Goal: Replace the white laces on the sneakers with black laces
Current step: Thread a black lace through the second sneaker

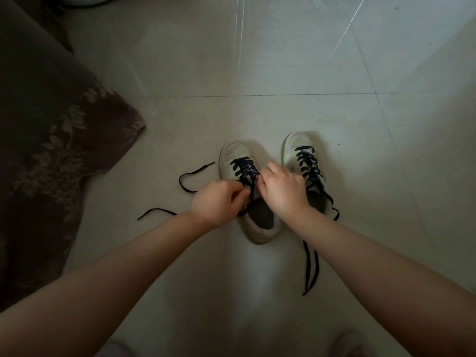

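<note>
We have two white sneakers standing side by side on the tiled floor (283, 60), toes toward twelve o'clock. The left sneaker (238, 161) sits under our hands; the right sneaker (300, 148) is just beside it at three o'clock, slightly farther forward. Both carry black lacing across the eyelets.

Our left hand (215, 204) is curled at the left sneaker's nine o'clock edge, its fingers (238, 193) pressed together in a pinch on the black lace (248, 173) near the top eyelets. Our right hand (283, 188) comes in from three o'clock, its fingers (264, 176) closed and pinching the same lace just above the tongue. The two pinches almost touch, with a strand of lace dropping between them toward the shoe's opening at six o'clock.

One loose end of that lace loops over the floor at nine o'clock of the left hand, and another end lies at seven o'clock beside the left forearm. The right sneaker's lace (310, 266) trails past its heel toward six o'clock, untouched. A dark patterned cloth (51, 124) lies at nine o'clock, well apart from the shoes.
</note>
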{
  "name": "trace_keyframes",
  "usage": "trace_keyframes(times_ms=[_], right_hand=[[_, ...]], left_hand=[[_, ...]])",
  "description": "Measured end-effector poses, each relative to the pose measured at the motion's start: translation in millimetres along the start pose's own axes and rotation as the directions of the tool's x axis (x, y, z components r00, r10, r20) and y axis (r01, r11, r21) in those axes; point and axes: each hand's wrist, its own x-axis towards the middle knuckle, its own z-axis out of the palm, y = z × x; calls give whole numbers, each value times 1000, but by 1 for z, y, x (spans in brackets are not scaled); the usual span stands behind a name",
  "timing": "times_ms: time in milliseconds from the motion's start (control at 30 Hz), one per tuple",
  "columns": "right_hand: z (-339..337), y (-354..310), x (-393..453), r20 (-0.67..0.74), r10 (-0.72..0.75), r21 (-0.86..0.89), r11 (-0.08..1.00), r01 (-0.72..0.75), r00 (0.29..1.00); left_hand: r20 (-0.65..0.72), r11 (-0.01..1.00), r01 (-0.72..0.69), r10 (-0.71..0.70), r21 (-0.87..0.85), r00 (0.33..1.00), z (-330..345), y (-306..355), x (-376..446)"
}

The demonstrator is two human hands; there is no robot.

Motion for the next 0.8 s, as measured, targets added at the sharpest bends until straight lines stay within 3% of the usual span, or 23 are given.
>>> trace_keyframes(times_ms=[133, 233, 300, 467, 600, 800], right_hand=[[-9, -4, -3, -90, -8, 124, 992, 19, 996], [-25, -19, 10, 81, 77, 406, 908, -103, 994], [-34, -26, 19, 249, 161, 602, 746, -283, 955], [-64, -22, 48, 289, 386, 827, 361, -431, 876], [-70, -10, 58, 388, 535, 859, 87, -505, 751], [-58, 1, 50, 507, 596, 834, -157, -528, 623]], left_hand=[[38, 993, 84, -81, -79, 996, 5, 1, -2], [15, 974, 99, -98, -202, 995, 10, 10, -7], [-33, 967, 91, -101, -236, 994, 10, 11, -9], [-26, 974, 54, -61, -218, 998, 11, 2, -13], [12, 982, 54, -53, -180, 999, 12, -22, -18], [4, 959, 132, -136, -250, 991, 8, -36, -17]])
